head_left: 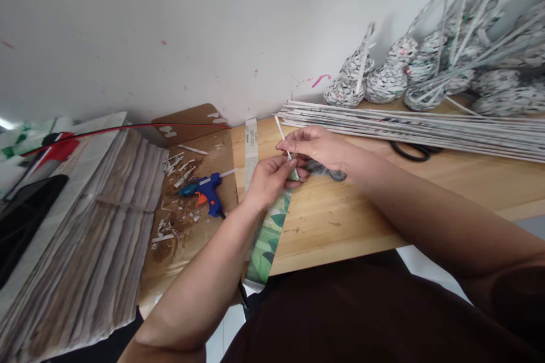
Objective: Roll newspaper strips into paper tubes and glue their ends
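A strip of printed newspaper (271, 232), green with leaf pictures, runs from the table's front edge up to my left hand (272, 178). The fingers of that hand are closed on its upper end. Out of the grip rises a thin white paper tube (280, 129), slanting up and left. My right hand (319, 146) pinches this tube between thumb and fingers, just above the left hand. Both hands are close together over the wooden table (332, 215). Behind them lies a grey, mesh-like thing (326, 170), partly hidden by the right hand.
A blue glue gun (208, 191) lies on a stained brown board (225, 204) among paper scraps. Stacked newspaper (106, 210) stands left. Another newspaper strip (251, 144) lies flat. At the right are a bundle of paper tubes (404, 130), black handles (411, 151) and woven paper figures (385, 82).
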A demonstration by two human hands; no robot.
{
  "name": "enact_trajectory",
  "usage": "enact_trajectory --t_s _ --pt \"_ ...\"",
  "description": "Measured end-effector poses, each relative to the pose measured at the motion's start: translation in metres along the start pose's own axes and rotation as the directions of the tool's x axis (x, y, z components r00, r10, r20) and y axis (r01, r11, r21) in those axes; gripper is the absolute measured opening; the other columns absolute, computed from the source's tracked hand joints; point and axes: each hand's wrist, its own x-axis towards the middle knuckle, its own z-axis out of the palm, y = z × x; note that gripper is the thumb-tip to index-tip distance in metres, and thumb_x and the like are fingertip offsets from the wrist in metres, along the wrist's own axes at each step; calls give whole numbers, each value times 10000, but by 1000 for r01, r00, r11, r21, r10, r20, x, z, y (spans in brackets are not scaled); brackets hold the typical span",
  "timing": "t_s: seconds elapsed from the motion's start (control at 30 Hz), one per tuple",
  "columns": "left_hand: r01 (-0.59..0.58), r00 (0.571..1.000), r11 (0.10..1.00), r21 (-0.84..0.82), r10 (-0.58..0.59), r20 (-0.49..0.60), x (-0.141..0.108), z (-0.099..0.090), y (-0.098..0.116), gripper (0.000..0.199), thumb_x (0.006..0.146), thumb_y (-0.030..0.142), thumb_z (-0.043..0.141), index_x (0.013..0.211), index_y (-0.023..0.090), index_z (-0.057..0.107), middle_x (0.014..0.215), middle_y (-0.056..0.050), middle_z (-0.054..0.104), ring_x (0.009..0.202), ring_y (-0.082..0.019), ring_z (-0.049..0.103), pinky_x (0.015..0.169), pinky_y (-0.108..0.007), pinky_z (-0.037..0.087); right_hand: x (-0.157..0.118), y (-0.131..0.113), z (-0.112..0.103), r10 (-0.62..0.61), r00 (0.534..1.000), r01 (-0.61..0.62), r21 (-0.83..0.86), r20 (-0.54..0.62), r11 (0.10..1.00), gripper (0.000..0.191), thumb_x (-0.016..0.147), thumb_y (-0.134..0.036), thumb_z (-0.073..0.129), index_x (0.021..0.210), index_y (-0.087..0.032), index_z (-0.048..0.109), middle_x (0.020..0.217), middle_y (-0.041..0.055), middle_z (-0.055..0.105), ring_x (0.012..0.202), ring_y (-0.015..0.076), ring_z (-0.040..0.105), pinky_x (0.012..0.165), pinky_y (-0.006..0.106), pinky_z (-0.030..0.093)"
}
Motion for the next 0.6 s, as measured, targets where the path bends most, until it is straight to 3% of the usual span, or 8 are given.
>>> enact_trajectory --t_s 0.07,0.23,0.4,0.53,0.6 --pt "-13 1000 1000 -3 13 1 1 -1 -1 372 799 441 713 970 111 712 813 -82 743 750 -163 710 685 -281 594 0 0 -2 12 998 -11 -14 55 1000 346 707 -472 811 727 -187 617 521 -11 607 399 124 552 376 245 458" --pt "16 1000 1000 -15 -16 5 1 -1 -3 385 760 437 754 943 100 717 799 -88 746 739 -164 711 686 -285 597 4 1 -1 -8 980 20 61 -198 998 390 620 -371 884 624 -193 536 508 -38 575 398 86 508 341 197 387" --pt "19 1000 1000 -24 -19 -3 2 -1 -2 390 762 446 749 946 104 714 800 -89 745 728 -163 709 663 -276 594 3 0 -1 21 1000 -20 30 -22 999 356 666 -453 843 689 -194 599 544 -7 610 398 117 519 357 254 433" --pt "46 999 999 -19 -46 21 1 0 -2 386 747 442 764 923 103 711 809 -91 740 723 -158 705 657 -275 593 4 0 -1 5 974 0 24 -228 1000 418 597 -417 888 609 -201 530 481 -37 547 377 92 459 328 222 366" --pt "53 998 998 -21 -52 19 1 1 -2 384 745 444 765 912 103 709 795 -88 738 712 -154 702 644 -268 591 5 0 -2 3 971 6 35 -238 999 408 591 -414 892 625 -193 551 554 -18 602 415 88 491 350 212 379"
